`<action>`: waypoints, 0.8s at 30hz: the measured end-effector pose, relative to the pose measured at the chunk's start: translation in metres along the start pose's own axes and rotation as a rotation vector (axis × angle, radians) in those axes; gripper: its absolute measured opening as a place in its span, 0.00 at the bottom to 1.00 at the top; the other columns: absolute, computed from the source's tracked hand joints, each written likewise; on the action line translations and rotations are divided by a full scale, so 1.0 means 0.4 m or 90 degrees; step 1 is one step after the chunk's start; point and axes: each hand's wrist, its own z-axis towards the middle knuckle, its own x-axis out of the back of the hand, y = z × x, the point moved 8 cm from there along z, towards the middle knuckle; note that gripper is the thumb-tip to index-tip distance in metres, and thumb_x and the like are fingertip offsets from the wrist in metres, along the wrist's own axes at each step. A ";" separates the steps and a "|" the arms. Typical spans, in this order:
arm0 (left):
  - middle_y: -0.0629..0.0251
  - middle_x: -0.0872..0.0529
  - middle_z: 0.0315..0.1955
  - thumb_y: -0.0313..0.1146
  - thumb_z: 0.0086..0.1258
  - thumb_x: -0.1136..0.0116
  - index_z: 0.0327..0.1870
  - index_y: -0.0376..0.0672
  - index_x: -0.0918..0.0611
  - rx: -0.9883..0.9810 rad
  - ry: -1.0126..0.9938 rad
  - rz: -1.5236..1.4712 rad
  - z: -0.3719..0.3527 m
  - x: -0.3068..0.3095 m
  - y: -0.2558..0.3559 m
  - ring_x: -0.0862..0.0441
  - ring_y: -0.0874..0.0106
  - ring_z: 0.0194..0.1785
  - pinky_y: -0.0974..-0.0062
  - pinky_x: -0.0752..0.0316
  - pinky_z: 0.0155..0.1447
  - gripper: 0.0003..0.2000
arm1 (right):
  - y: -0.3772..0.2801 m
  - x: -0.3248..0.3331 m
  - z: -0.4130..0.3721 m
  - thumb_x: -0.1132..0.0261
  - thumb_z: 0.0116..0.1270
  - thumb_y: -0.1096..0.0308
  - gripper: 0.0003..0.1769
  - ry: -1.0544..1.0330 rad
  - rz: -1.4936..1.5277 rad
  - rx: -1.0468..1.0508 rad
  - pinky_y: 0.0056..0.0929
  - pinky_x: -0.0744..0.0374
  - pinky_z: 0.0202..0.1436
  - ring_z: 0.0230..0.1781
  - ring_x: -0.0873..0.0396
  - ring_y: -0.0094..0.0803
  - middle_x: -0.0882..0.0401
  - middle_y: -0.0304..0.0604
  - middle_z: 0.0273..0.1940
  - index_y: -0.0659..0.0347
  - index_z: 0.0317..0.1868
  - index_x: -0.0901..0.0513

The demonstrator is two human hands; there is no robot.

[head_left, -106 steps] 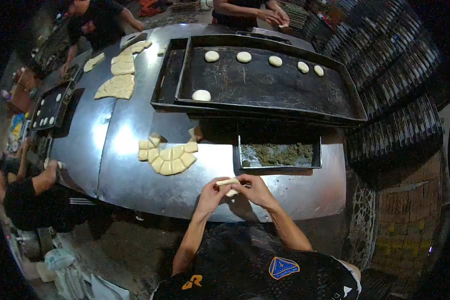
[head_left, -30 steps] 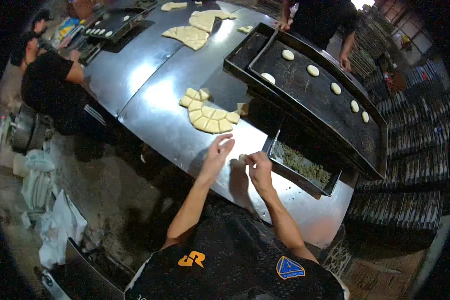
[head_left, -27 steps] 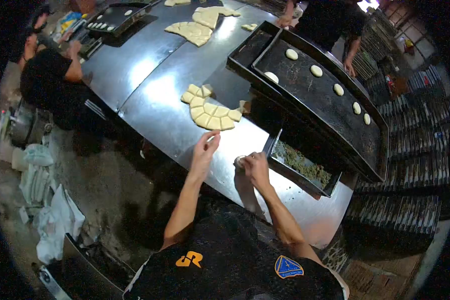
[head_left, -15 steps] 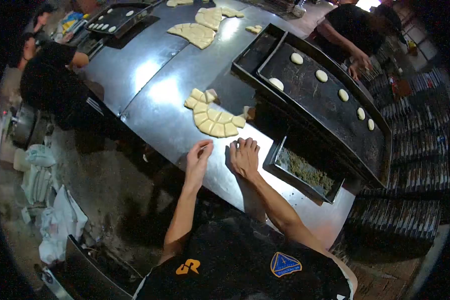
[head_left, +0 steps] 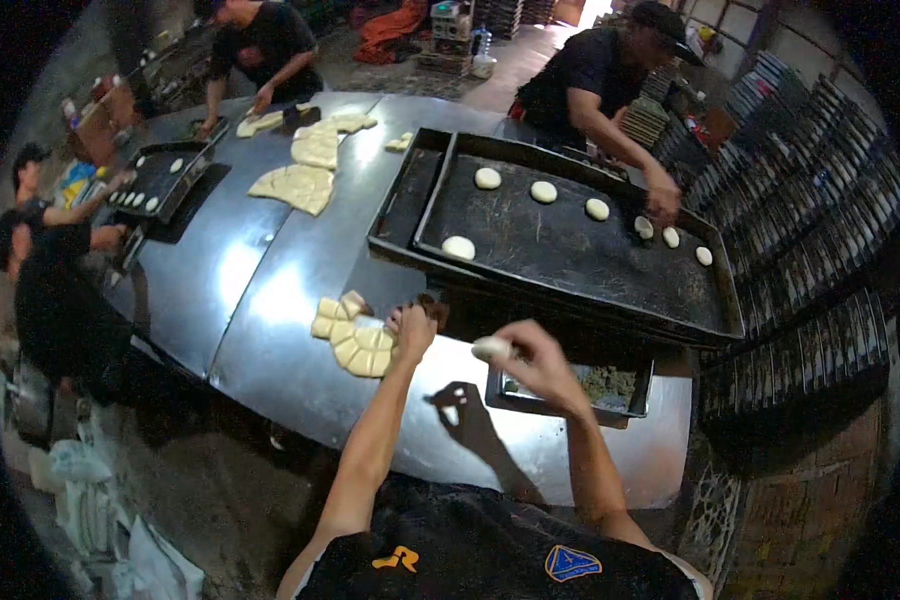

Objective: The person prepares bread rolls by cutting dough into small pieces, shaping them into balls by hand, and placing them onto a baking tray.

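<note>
My right hand point(head_left: 538, 365) pinches a pale, round dough ball point(head_left: 491, 349) above the metal table point(head_left: 300, 390). Below and beside it is a narrow metal tin point(head_left: 570, 408) with a crumbly greenish-brown filling point(head_left: 612, 385). At the right edge of a slab of dough cut into pieces point(head_left: 360, 347) is my left hand point(head_left: 415, 332), its fingers curled in. What those fingers close on is hidden. A small dark object point(head_left: 432, 308) shows just past this hand.
A large black baking tray point(head_left: 570, 260) holds several dough balls point(head_left: 543, 191); a co-worker's hand point(head_left: 660, 195) reaches into it. More dough sheets point(head_left: 295, 187) lie farther left. Other people work around another tray point(head_left: 160, 190) at left. Stacked trays point(head_left: 810, 200) stand at right.
My right hand has lifted off the table and now holds a dough ball over the tin. My left hand has moved forward to the cut dough. The view has tilted up.
</note>
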 end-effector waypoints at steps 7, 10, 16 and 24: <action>0.58 0.19 0.40 0.34 0.68 0.40 0.51 0.36 0.27 -0.103 0.039 -0.501 -0.133 0.047 0.060 0.20 0.67 0.44 0.67 0.27 0.52 0.16 | 0.012 0.218 0.245 0.34 0.62 0.72 0.13 0.254 -0.324 0.108 0.37 0.22 0.45 0.38 0.19 0.46 0.18 0.52 0.42 0.66 0.46 0.20; 0.62 0.20 0.43 0.32 0.70 0.40 0.54 0.35 0.27 -0.042 0.021 -0.784 -0.181 0.030 0.015 0.22 0.75 0.46 0.78 0.25 0.47 0.16 | 0.145 0.158 0.286 0.35 0.62 0.71 0.07 0.016 -0.290 -0.055 0.42 0.23 0.44 0.35 0.21 0.50 0.20 0.51 0.33 0.66 0.38 0.19; 0.64 0.21 0.45 0.30 0.69 0.39 0.60 0.35 0.29 0.115 -0.180 -0.997 -0.327 0.089 0.114 0.22 0.79 0.42 0.84 0.26 0.44 0.21 | 0.013 0.049 0.058 0.36 0.63 0.70 0.08 0.215 -0.048 0.028 0.34 0.23 0.40 0.35 0.20 0.39 0.17 0.49 0.37 0.64 0.41 0.17; 0.65 0.21 0.43 0.27 0.67 0.38 0.53 0.35 0.25 0.081 -0.290 -0.892 -0.515 -0.064 0.097 0.22 0.78 0.40 0.82 0.25 0.44 0.15 | 0.193 -0.169 -0.300 0.33 0.65 0.61 0.16 0.038 0.193 -0.294 0.28 0.22 0.44 0.39 0.19 0.25 0.15 0.45 0.39 0.64 0.47 0.17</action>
